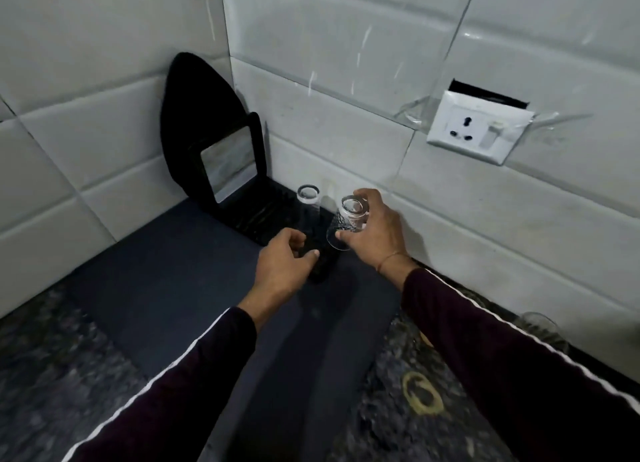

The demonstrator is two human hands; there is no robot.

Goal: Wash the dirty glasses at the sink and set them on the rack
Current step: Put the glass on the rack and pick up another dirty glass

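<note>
My right hand [372,234] gripping an upturned glass [348,224] over the black rack [263,215], my left hand [285,259] loosely curled, holding nothing, second glass [308,198] just beside.

Speckled dark bench [62,375] carries a dark mat [194,288] — on it a ribbed black rack [256,212] with one upturned glass [308,198] — yellowish rings [422,394] lie right.
</note>
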